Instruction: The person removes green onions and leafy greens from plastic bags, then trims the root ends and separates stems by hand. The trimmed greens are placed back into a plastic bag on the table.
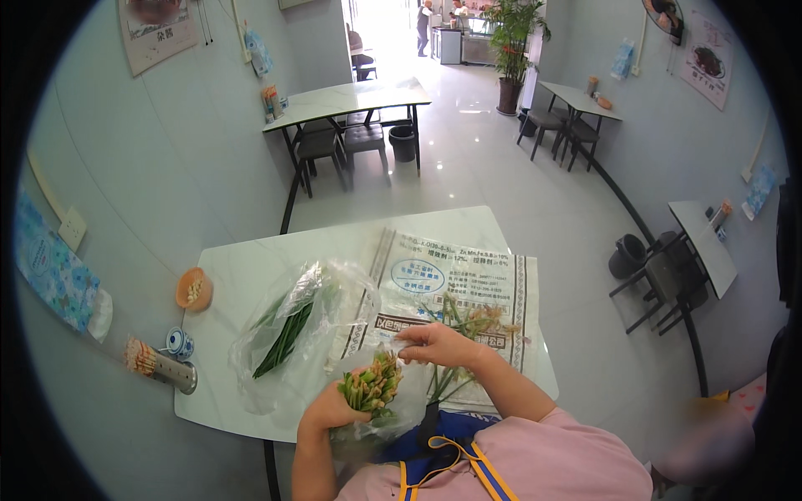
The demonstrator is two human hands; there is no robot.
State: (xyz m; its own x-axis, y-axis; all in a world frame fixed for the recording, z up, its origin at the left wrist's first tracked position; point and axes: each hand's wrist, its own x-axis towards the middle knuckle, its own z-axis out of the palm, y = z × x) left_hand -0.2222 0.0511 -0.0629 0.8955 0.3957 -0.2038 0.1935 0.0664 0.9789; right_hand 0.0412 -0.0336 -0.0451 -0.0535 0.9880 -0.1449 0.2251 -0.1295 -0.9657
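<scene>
My left hand [335, 401] grips a bunch of leafy green vegetable stems [374, 383], cut ends up, with a clear plastic bag [410, 391] around its lower part. Just above and to the right of the bunch is my right hand [432, 343], its thumb and fingertips close together; whether they pinch something small is unclear. Under and beyond my right forearm, loose stems and yellowed trimmings [470, 319] lie on a flattened woven plastic sack [463, 269] bearing print. Left of the sack, long thin green stalks [285, 341] lie in another clear plastic bag [250, 382].
The marble-patterned table [219, 269] carries an orange bowl [194, 294] of garlic cloves, a blue-and-white pot [180, 342] and a metal chopstick holder [178, 374] at its left edge. Further tables, stools and bins stand beyond. A person is partly visible at the lower right.
</scene>
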